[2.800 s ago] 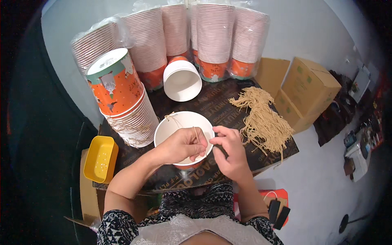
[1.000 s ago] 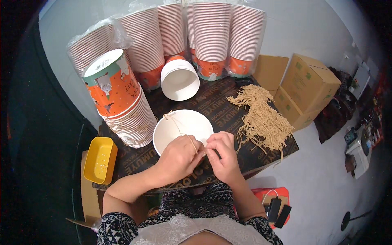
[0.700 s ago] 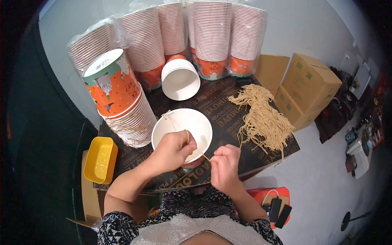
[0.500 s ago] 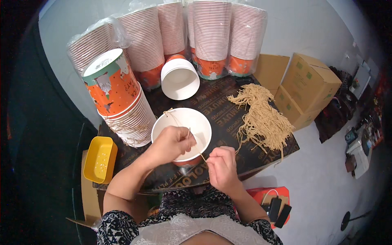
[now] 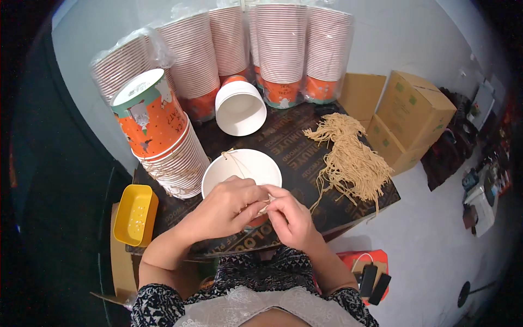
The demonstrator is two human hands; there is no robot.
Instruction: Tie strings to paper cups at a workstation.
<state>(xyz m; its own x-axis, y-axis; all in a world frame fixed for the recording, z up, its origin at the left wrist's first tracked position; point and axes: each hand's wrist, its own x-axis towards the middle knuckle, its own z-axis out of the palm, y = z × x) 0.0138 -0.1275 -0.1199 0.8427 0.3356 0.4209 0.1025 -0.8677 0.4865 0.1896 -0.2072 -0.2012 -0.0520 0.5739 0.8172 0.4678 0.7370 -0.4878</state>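
A thin tan string (image 5: 235, 162) runs across the white paper bowl (image 5: 242, 170) at the near edge of the dark table (image 5: 305, 147). Both the left hand (image 5: 229, 206) and right hand (image 5: 291, 218) pinch the string's end over the bowl's near rim. A pile of loose strings (image 5: 348, 158) lies right of the bowl, with a tilted stack of orange cups (image 5: 163, 136) on its left.

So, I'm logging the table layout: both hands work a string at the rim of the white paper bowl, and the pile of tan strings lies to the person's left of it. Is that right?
Not quite. The head view shows the pile of tan strings to the person's right of the white paper bowl, not the left. The rest holds: the left hand and right hand meet at the bowl's near rim, working a string.
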